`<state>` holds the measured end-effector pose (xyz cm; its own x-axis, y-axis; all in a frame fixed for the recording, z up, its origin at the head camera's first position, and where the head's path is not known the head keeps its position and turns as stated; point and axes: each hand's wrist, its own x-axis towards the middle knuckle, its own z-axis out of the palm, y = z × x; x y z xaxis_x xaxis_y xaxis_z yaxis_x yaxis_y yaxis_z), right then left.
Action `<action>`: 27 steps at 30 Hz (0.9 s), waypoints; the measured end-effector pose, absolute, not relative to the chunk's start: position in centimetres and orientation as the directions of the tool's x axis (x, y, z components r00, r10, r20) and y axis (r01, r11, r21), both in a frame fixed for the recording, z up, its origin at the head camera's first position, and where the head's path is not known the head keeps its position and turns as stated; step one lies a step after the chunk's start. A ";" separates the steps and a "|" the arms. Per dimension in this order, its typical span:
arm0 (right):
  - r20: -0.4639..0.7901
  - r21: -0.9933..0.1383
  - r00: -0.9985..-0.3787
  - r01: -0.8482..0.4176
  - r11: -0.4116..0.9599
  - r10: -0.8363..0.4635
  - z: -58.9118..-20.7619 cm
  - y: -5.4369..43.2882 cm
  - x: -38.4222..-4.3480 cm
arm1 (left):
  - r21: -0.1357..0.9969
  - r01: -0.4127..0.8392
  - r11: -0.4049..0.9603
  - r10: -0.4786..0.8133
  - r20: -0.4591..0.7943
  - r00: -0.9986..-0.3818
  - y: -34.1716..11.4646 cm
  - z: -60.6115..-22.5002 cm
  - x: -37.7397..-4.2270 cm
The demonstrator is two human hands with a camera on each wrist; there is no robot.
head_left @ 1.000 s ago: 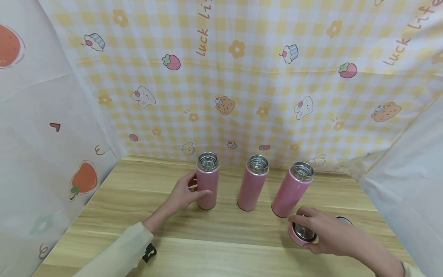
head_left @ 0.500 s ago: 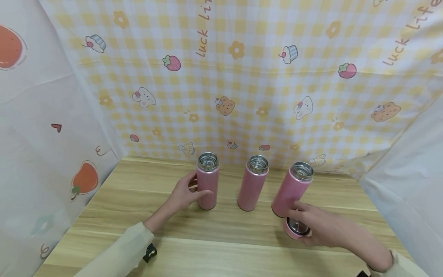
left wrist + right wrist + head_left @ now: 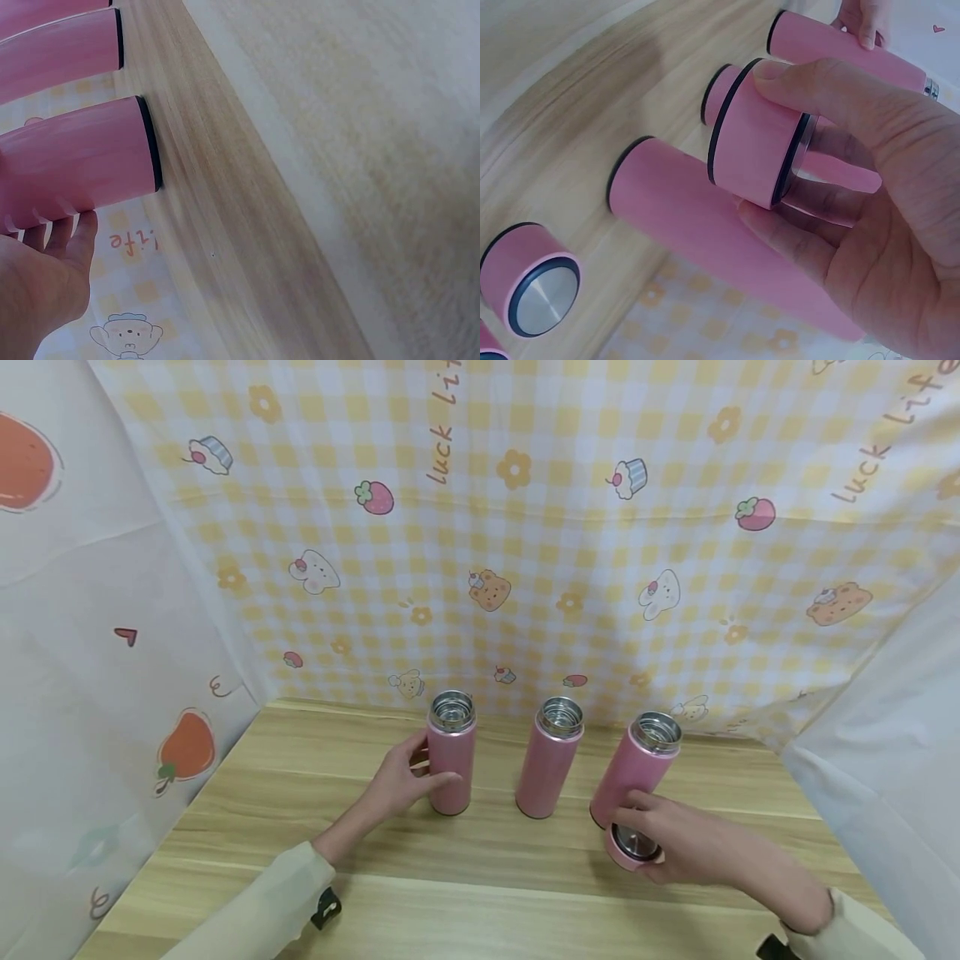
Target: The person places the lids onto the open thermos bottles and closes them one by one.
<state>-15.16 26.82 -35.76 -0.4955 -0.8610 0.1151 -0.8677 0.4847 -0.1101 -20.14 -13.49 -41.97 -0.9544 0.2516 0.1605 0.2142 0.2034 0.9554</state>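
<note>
Left hand (image 3: 399,783) grips the leftmost pink bottle (image 3: 452,752); right hand (image 3: 686,842) pinches a pink lid (image 3: 756,142)

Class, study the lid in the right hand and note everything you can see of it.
The lid is a short pink cylinder with black rings at both ends and a silvery, metal-looking face that tilts upward in the head view. The right hand grips its sides. In that view it partly hides the base of the rightmost bottle; whether they touch is unclear.
</note>
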 end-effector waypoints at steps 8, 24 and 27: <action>0.109 -0.079 -0.483 -0.875 0.477 -0.869 -35.3 25.9 -15.6 | 0.956 0.227 0.187 0.239 0.180 -0.954 -13.8 -43.7 -20.9; 0.036 -0.079 -0.538 -0.842 0.534 -0.842 -34.5 23.8 -15.6 | 0.951 0.225 0.213 0.245 0.170 -0.954 -13.8 -43.8 -21.1; 0.032 -0.079 -0.539 -0.841 0.535 -0.842 -34.3 23.4 -15.6 | 0.951 0.240 0.194 0.253 0.188 -0.949 -13.9 -43.9 -21.0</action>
<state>-15.62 23.41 -34.26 -0.5385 -0.8420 0.0324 -0.8412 0.5350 -0.0787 -21.03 -13.85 -43.88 -0.9490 0.2534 0.1878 0.2401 0.1944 0.9511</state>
